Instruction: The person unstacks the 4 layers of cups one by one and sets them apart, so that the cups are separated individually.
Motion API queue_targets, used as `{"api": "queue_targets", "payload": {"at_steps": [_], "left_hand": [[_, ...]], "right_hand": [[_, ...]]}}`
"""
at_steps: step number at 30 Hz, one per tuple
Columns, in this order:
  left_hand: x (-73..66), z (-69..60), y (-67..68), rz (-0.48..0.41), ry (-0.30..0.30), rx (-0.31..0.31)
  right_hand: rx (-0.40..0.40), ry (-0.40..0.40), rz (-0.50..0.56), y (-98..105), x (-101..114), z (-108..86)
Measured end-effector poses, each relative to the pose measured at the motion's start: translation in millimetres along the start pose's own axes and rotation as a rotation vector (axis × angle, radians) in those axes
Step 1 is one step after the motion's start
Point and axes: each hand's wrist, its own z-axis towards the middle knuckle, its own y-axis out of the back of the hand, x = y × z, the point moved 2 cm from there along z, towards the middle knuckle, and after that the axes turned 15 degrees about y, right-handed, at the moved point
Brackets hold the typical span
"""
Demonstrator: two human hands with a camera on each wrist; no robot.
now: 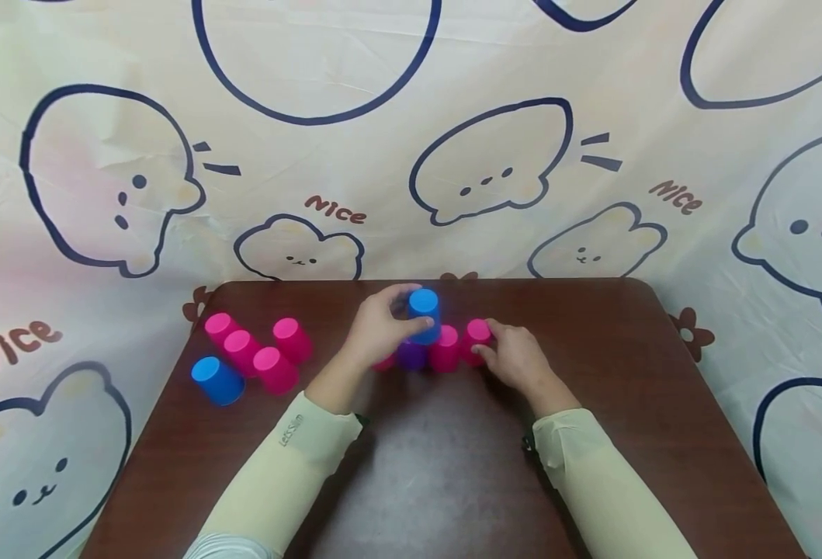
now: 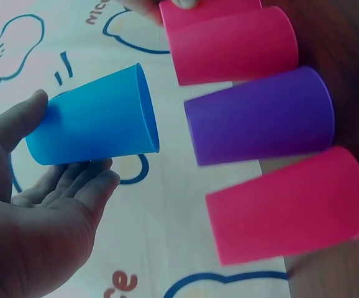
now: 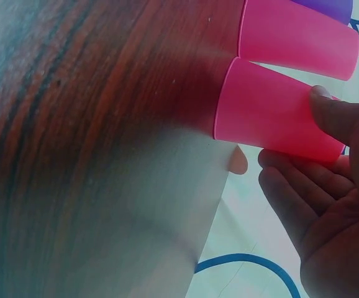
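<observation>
My left hand (image 1: 380, 324) grips an upside-down blue cup (image 1: 424, 314) by its sides. In the left wrist view that blue cup (image 2: 95, 118) hangs apart from the row, above the purple cup (image 2: 260, 117). The row stands upside down on the table: a pink cup (image 2: 288, 208) at the left end, the purple one, then a pink cup (image 1: 444, 351) and another pink cup (image 1: 476, 341) at the right end. Around this last cup my right hand (image 1: 520, 359) closes thumb and fingers. The right wrist view shows its pink cup (image 3: 279, 112) with the rim down on the table.
At the left of the brown table (image 1: 438, 466) stands a group of several pink cups (image 1: 275, 371) and one blue cup (image 1: 218, 380), all upside down. A cartoon-printed cloth (image 1: 383, 171) hangs behind the table's back edge and along its sides.
</observation>
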Motion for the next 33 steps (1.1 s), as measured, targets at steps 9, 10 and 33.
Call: {"api": "queue_targets", "payload": {"at_steps": [9, 10, 33], "left_hand": [[10.6, -12.8, 27.2, -0.023, 0.028, -0.048], [12.0, -14.3, 30.1, -0.025, 0.035, -0.054], [56.9, -41.4, 73.3, -0.094, 0.169, -0.156]], "right_hand": [[0.012, -0.019, 0.021, 0.4, 0.5, -1.3], [0.015, -0.022, 0.023, 0.4, 0.4, -1.4], [0.015, -0.025, 0.032, 0.8, 2.8, -2.1]]}}
